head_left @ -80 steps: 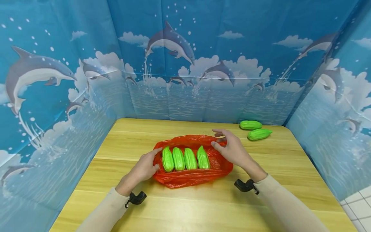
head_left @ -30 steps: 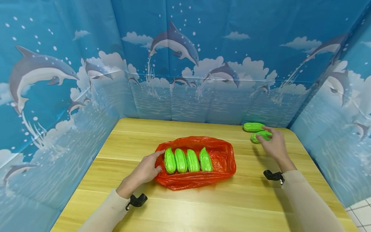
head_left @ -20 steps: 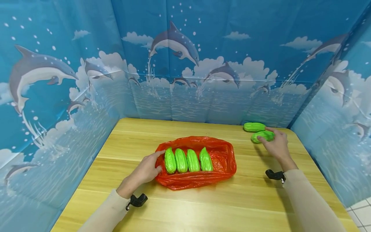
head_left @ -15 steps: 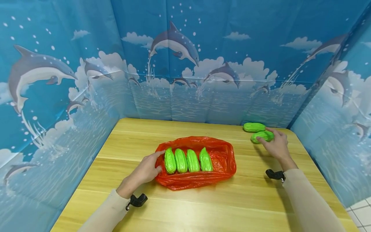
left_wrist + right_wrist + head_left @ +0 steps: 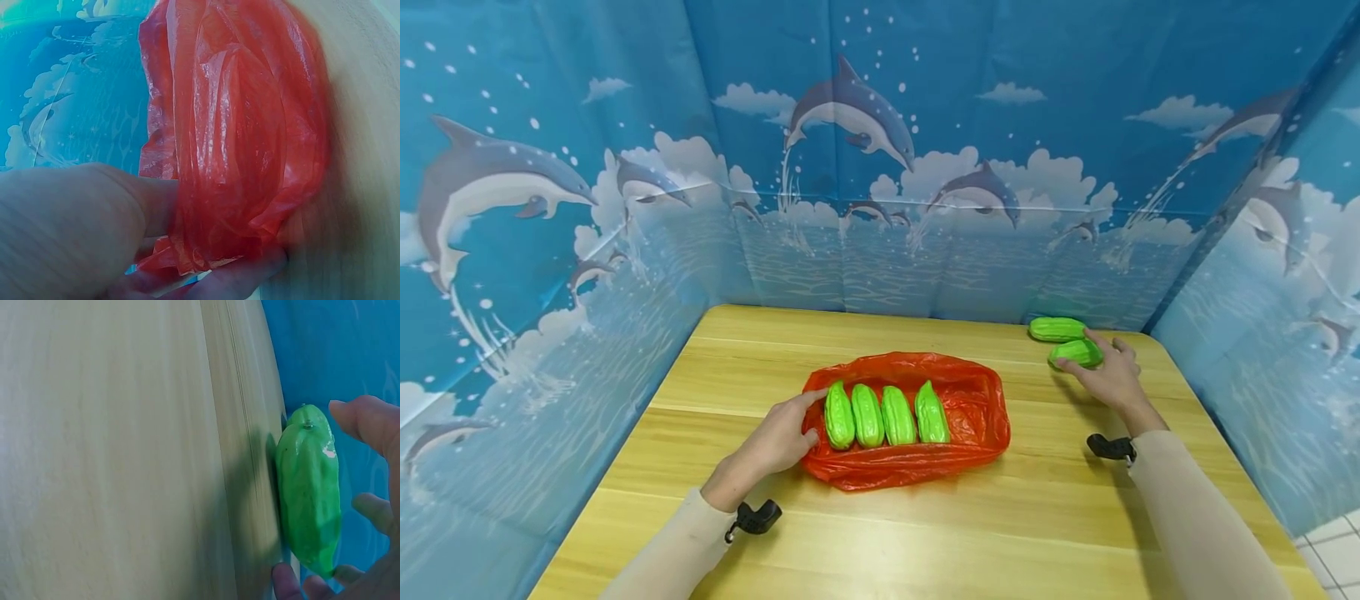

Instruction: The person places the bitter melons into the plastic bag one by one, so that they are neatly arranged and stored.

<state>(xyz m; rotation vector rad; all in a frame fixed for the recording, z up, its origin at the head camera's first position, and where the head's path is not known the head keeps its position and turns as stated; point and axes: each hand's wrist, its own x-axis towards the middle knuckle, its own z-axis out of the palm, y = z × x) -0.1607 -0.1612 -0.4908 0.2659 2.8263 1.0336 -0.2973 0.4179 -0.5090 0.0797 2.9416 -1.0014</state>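
A red plastic bag point(image 5: 910, 475) lies spread wide on the table, several green ridged gourds point(image 5: 868, 417) standing in a row inside it. At its left end my left hand point(image 5: 778, 433) holds the rim; in the left wrist view the thumb goes behind the red film and fingers lie below it. At the back right, my right hand point(image 5: 1116, 375) is around the nearer loose gourd point(image 5: 1077, 353). The right wrist view shows its thumb and fingers spread about that gourd point(image 5: 309, 487), the thumb tip slightly apart from it. Another loose gourd point(image 5: 1056, 329) lies just behind.
The light wooden table point(image 5: 880, 533) runs back to a blue dolphin-print curtain point(image 5: 880, 258) that rises along its back and both sides. The bag's right part point(image 5: 973, 408) shows bare red film. White floor tiles point(image 5: 1330, 542) appear at the lower right.
My right hand has left the bag's right side for the loose gourds at the back right. Over the last half second it shifted slightly left over the nearer gourd. The left hand stayed put.
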